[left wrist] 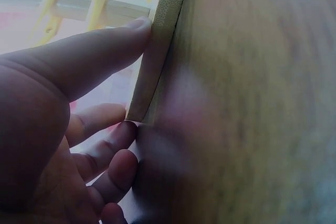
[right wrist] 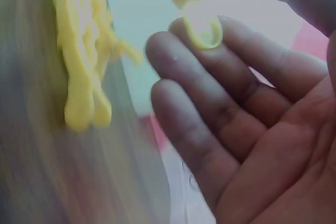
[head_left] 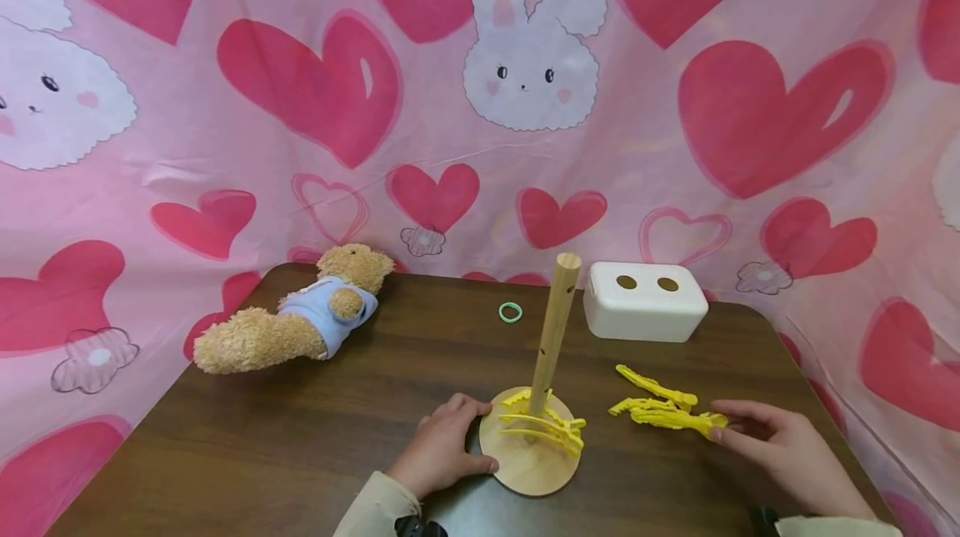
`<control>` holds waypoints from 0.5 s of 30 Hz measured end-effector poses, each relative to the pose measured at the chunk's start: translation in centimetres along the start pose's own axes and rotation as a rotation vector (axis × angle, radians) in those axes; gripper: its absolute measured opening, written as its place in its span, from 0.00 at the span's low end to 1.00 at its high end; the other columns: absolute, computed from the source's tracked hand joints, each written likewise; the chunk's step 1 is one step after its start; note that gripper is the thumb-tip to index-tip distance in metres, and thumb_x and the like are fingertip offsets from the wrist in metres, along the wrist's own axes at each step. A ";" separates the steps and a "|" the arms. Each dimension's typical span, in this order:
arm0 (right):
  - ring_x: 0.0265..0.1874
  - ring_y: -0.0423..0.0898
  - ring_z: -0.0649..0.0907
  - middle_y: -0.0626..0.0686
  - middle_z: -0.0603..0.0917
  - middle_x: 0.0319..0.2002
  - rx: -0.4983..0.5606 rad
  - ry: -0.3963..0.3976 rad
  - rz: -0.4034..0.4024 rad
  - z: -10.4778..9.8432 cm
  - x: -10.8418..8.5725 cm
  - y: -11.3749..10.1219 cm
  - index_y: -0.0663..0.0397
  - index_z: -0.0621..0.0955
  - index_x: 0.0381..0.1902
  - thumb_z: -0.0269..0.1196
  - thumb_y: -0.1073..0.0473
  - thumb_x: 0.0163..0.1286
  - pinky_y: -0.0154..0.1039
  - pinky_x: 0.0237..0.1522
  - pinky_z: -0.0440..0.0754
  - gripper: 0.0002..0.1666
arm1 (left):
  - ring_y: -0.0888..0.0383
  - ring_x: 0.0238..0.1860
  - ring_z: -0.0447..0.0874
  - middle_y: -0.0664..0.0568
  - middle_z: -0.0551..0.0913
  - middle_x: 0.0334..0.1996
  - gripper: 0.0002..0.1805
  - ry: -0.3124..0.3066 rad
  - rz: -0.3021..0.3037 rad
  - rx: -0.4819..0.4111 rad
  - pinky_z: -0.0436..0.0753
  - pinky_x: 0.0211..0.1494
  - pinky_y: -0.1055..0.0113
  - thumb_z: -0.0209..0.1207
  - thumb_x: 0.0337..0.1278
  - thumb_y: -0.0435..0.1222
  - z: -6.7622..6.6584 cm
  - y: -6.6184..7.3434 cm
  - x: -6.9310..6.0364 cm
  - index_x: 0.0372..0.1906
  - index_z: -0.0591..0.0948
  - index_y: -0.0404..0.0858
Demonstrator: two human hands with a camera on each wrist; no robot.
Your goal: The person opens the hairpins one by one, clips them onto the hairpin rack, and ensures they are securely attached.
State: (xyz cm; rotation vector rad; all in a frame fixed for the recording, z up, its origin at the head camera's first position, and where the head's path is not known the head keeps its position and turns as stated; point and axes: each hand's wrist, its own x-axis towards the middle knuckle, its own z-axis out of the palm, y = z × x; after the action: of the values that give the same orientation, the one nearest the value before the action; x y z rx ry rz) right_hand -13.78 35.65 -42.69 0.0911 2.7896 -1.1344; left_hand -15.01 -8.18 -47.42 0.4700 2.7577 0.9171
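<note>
My left hand [head_left: 444,447] holds the rim of a round wooden base [head_left: 517,474], its thumb at the front edge and fingers at the left. From that base rises a wooden post [head_left: 555,328], leaning slightly in view. Several slender yellow hair clips [head_left: 551,430] sit around the post's foot; how they are fixed is unclear. On the right, my right hand [head_left: 783,449] pinches the end of a yellow hair clip [head_left: 708,422] between thumb and index finger. The right wrist view shows the other fingers loosely bent, with more yellow clips [right wrist: 79,61] beside them.
A white box [head_left: 641,316] with two round holes in its top stands at the back right. Near the back edge lies a small green ring [head_left: 510,313]. A teddy bear [head_left: 322,316] in blue lies at the left of the brown table [head_left: 247,437]. Pink heart-patterned cloth [head_left: 420,120] hangs behind.
</note>
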 end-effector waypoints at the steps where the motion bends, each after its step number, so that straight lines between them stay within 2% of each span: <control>1: 0.35 0.39 0.82 0.57 0.86 0.49 -0.003 0.016 -0.019 0.2 -0.1 -0.3 0.63 0.81 0.59 0.71 0.48 0.65 0.32 0.37 0.82 0.31 | 0.48 0.56 0.74 0.52 0.76 0.53 0.39 0.001 0.000 0.002 0.70 0.51 0.47 0.77 0.42 0.52 0.0 0.0 0.0 0.61 0.79 0.43; 9: 0.35 0.37 0.83 0.49 0.87 0.44 0.016 0.152 -0.246 1.9 -0.7 -2.4 0.53 0.87 0.50 0.74 0.53 0.61 0.32 0.36 0.82 0.20 | 0.49 0.55 0.75 0.52 0.76 0.53 0.39 0.006 0.009 0.008 0.70 0.51 0.47 0.77 0.41 0.52 0.1 -0.2 0.0 0.61 0.79 0.43; 15: 0.36 0.39 0.84 0.46 0.87 0.42 0.106 0.213 -0.362 3.1 -0.9 -3.6 0.55 0.88 0.47 0.75 0.60 0.59 0.30 0.35 0.82 0.17 | 0.48 0.55 0.75 0.52 0.77 0.53 0.38 0.008 0.011 0.009 0.70 0.51 0.47 0.77 0.41 0.52 0.0 -0.3 0.1 0.61 0.79 0.43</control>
State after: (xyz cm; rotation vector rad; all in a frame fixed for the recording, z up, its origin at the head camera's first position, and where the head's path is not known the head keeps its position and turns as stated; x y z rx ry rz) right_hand -12.92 30.91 -42.30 -0.3149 3.0136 -1.4277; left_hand -15.12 -8.34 -47.62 0.4842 2.7706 0.9115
